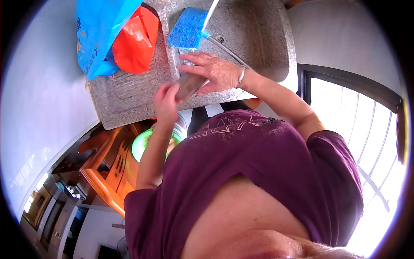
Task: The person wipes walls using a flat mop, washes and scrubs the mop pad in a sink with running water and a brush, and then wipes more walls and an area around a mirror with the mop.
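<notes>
Above the front rim of a speckled stone sink, both my hands are on a flat brownish-grey slab. Its exact kind is unclear because it is blurred and partly covered. My left hand, smeared by motion, is closed around its near left end. My right hand, with a light bracelet at the wrist, bears on its far end, fingers stretched across and thumb at the near side. A pale bluish thing, mostly hidden, shows below the right fingers. Just beyond them is a blue scrubbing pad on a white pole.
A metal tube with a teal collar crosses the basin near the drain. Blue and red plastic bags lie on the ribbed board at left. Below are a green basin and a wooden chair. A barred window is at right.
</notes>
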`<state>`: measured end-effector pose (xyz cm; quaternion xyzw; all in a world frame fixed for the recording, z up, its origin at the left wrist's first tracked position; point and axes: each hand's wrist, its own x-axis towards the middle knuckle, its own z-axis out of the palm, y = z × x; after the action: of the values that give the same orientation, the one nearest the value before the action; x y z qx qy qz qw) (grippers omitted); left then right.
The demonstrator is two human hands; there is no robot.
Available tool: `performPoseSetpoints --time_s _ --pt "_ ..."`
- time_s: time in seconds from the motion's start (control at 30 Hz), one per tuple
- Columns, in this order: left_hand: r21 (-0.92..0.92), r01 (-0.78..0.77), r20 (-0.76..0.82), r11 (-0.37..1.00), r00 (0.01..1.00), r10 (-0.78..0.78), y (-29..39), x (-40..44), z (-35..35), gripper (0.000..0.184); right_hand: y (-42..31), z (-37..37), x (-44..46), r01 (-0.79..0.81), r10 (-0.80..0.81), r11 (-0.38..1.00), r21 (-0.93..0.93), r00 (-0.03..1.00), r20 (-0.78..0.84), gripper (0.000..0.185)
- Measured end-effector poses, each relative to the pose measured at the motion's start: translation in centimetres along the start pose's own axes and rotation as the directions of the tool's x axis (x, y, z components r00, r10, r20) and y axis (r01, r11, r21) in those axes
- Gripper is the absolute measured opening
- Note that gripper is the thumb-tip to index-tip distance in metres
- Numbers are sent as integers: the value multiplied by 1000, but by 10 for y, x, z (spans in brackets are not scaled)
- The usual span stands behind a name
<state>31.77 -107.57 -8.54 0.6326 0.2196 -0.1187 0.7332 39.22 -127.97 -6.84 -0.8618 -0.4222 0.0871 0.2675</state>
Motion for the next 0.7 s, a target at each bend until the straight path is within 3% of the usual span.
performPoseSetpoints --time_s 0.07,0.13,0.17,0.2,0.23,0.27,0.3,0.33,0.37,0.4,0.47,0.53,0.57,0.7 --pt "-96 17 13 995 1000 -16 1 31 24 19 14 1 0 46 -43 999 -30 994 102 69" --pt "53 58 115 997 991 -64 -5 63 30 29 38 0 -6 -152 153 988 -19 973 171 69" --pt "51 62 109 997 992 -67 -8 78 31 29 47 1 -9 -183 187 982 -52 976 112 69" --pt "506 -377 69 776 914 399 -11 92 30 44 61 6 -13 -181 185 983 -43 976 117 69" --pt "806 -557 253 202 632 732 -15 103 29 59 78 13 -14 -467 453 862 198 884 113 68" --pt "811 -549 249 201 635 731 -16 112 32 59 82 10 -10 -675 673 612 412 718 177 68" --pt "834 -537 282 129 615 736 -18 120 33 74 85 6 -11 -509 569 752 420 822 -22 68" --pt "852 -521 316 59 599 736 -21 126 34 90 86 8 -7 -509 567 749 425 824 -13 68" --pt "883 -468 335 41 689 642 -25 131 39 103 86 12 2 -544 600 760 356 798 -61 66" --pt "884 -466 334 42 691 641 -27 131 44 103 84 12 13 -581 629 763 283 769 -114 63" --pt "933 -343 220 113 787 577 -30 135 56 106 80 21 29 -640 669 735 222 739 -84 58" --pt "931 -343 219 125 798 561 -32 142 55 105 82 34 40 -471 477 879 81 872 -108 56" --pt "913 -381 235 144 782 577 -34 144 54 103 83 38 47 -495 492 869 -14 866 -92 56" --pt "885 -439 266 155 751 605 -36 144 56 98 103 40 51 -567 567 824 -6 824 11 55"
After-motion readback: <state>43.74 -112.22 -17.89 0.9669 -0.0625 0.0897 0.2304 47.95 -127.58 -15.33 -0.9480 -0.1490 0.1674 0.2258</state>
